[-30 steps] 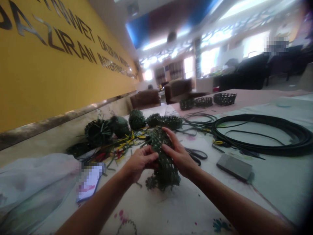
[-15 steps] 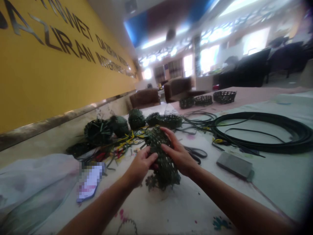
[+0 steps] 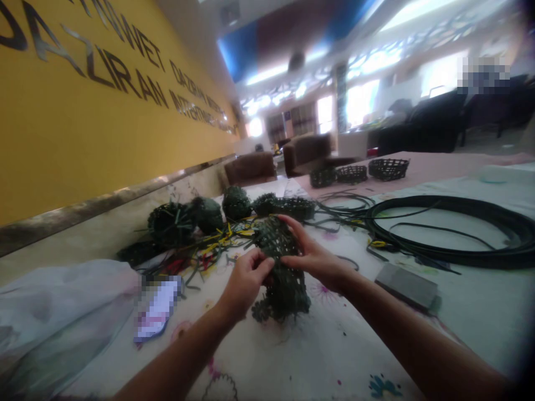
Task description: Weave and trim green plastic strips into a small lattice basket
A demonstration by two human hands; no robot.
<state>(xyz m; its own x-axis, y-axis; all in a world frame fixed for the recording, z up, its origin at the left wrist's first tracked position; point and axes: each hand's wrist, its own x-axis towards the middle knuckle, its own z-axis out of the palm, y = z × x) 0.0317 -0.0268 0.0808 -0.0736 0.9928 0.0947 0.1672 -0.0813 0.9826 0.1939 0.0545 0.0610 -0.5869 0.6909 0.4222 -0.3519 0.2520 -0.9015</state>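
Pinched at its near left side between thumb and fingertips of the left hand (image 3: 246,277), the dark green woven piece (image 3: 281,240) is also gripped by the right hand (image 3: 318,260), thumb on its face and fingers over its upper right edge. The piece stands roughly upright, slightly tilted, above the middle of the patterned tablecloth (image 3: 324,348); whether its lower end bears on the cloth cannot be told. Just behind lie loose green and yellow strips (image 3: 219,240), with a row of rounded woven pieces (image 3: 236,204) beyond. Left side: a phone-like object (image 3: 161,307), partly pixelated, beside a translucent plastic bag (image 3: 54,309). Right side: a flat grey block (image 3: 406,286), and behind it a large coil of dark strip (image 3: 472,258) lying flat. Farther back, three small open-weave baskets (image 3: 388,169) sit in a line on a pink cloth (image 3: 438,167).
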